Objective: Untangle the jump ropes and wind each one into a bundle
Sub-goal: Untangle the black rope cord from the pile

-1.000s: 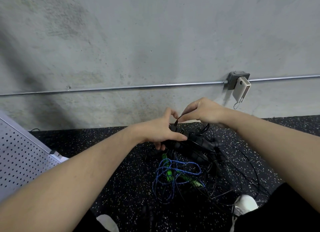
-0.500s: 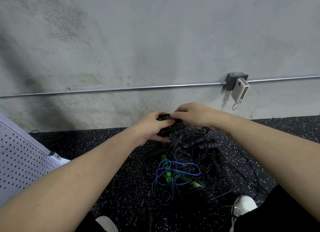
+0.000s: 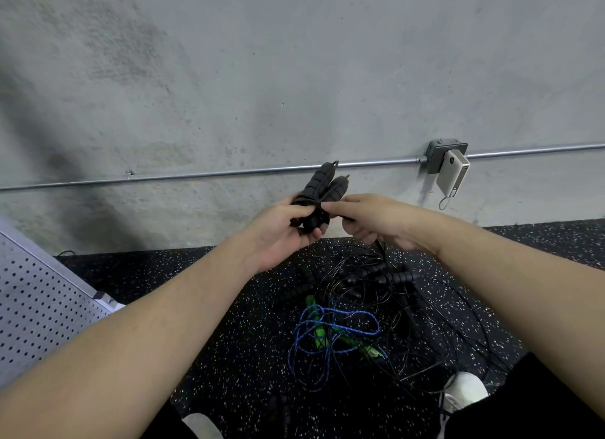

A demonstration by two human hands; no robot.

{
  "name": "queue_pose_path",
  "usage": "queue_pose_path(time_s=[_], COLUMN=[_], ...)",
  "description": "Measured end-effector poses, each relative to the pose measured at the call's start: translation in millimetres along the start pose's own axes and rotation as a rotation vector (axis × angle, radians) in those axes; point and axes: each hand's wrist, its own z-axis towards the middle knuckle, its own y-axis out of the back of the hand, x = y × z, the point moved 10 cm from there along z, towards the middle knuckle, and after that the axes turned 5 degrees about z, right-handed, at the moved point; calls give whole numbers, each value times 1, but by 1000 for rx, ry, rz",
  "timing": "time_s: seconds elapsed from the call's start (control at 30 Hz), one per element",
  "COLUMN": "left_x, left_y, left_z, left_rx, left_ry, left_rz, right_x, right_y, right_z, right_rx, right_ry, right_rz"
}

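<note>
Underfoot, speckled black floor (image 3: 229, 357) meets concrete wall (image 3: 294, 78).

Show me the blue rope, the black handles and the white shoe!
blue rope (image 3: 340, 314): head view, on a loop of its cord.
black handles (image 3: 322, 181): head view, on the ribbed grip above the hands.
white shoe (image 3: 466, 391): head view, on its toe.

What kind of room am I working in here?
Probably a gym or workout space: black speckled rubber floor, bare concrete wall carrying exposed metal conduit, and tangled jump ropes on the floor.
</note>
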Motion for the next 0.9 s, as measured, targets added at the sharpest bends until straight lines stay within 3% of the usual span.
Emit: queue_pose_path(time_s=[0.13, 0.27, 0.47, 0.63, 0.73, 0.9], left_x=[-6, -8, -9, -18, -22, -22], left_y=[-3, -6, -15, -25, -16, 3], left_z=[-6, -11, -17, -15, -12, -8], left_rx=[37, 57, 124, 158, 22, -149], left_ry=[-21, -21, -26, -136, -202, -171], left_rz=[-50, -168, -257, -219, -163, -114], right_x=[0, 2, 15, 16, 16, 15], right_y=[-3, 2, 19, 26, 22, 11], right_z=[-2, -7, -9, -7, -5, -3], right_rx=[45, 79, -63, -161, -180, -209], right_ry=[-23, -9, 152, 193, 200, 198], right_rz=[188, 181, 208, 253, 273, 248])
